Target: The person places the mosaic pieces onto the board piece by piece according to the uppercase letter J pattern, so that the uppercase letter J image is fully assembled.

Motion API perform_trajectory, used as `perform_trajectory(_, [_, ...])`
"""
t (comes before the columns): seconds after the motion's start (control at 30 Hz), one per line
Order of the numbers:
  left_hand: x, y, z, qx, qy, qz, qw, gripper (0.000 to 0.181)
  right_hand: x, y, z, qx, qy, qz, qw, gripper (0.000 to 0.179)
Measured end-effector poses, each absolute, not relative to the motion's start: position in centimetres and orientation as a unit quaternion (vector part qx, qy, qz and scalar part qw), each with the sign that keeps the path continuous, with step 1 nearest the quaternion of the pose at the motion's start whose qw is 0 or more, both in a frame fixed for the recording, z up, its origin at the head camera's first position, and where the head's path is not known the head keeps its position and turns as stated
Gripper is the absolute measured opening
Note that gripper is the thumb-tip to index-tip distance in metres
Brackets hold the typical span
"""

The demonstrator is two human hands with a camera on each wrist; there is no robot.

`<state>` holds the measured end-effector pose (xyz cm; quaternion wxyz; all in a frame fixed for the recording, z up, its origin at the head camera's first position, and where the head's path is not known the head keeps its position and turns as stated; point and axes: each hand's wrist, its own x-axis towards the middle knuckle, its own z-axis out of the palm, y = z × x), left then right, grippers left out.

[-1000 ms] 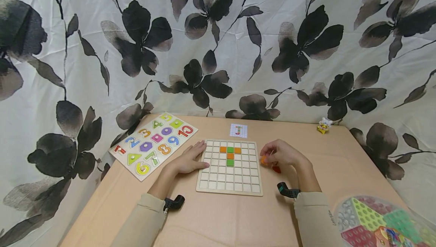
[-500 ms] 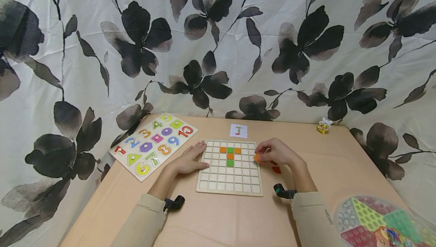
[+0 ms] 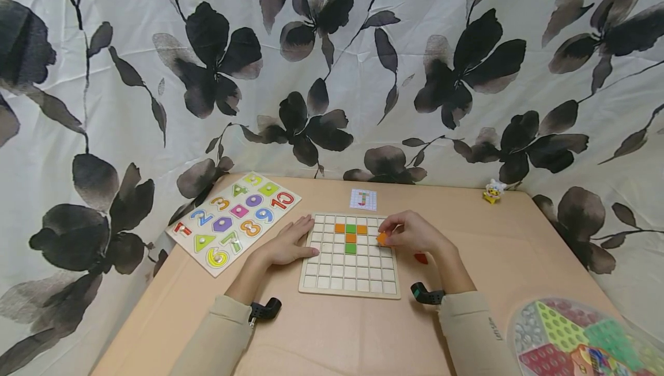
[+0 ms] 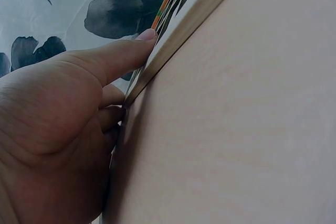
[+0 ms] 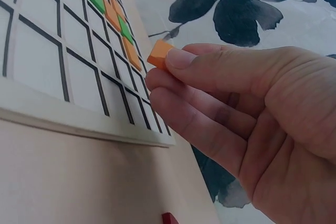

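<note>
A wooden grid board [image 3: 349,277] lies flat on the table, with several orange and green square tiles [image 3: 351,237] set in a T shape in its upper cells. My left hand [image 3: 284,244] rests at the board's left edge, fingers extended; in the left wrist view its thumb [image 4: 128,56] presses on the rim. Between thumb and fingertips, my right hand [image 3: 417,233] pinches an orange square tile [image 5: 159,53]. It holds this tile above the right-hand columns of the board. A red piece [image 3: 421,258] lies on the table beneath the right hand, partly hidden.
Behind the board lies a small pattern card [image 3: 363,199] with a coloured figure on a grid. A number-and-shape board [image 3: 233,220] lies at the left. A small yellow figurine [image 3: 493,191] stands far right; a clear container of coloured pieces [image 3: 586,335] is near right.
My right hand has moved left with the orange tile, from beside the board to over its right columns. The left hand has stayed in place.
</note>
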<state>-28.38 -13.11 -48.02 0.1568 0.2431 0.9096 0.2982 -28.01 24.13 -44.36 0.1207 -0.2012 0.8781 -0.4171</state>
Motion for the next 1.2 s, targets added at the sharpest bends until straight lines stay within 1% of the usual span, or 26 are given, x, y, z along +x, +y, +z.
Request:
perform_trajectory(0.17, [-28.3,-13.1,-48.0,0.245,0.91,0.296,0.155,0.093,-27.8,23.4,-44.3,-0.206,0.88,-0.41,0.121,0.023])
perform_trajectory(0.47, [-28.3,-13.1,-48.0,0.251,0.908,0.301,0.15,0.092,-27.8,22.2,-44.4,-0.227,0.872,-0.414,0.13,0.021])
perform_trajectory(0.73, [-28.3,-13.2,-48.0,0.245,0.91,0.297,0.154,0.093,-27.6,21.0,-44.7,-0.207,0.86,-0.443,0.145,0.023])
perform_trajectory(1.0, [-28.2,-13.2,-48.0,0.246,0.909,0.299,0.153,0.093,-27.4,20.1,-44.7,-0.25,0.853,-0.436,0.139,0.021])
perform_trajectory(1.2, [-28.2,-13.1,-48.0,0.246,0.909,0.3,0.154,0.093,-27.3,19.6,-44.7,-0.262,0.85,-0.433,0.144,0.018])
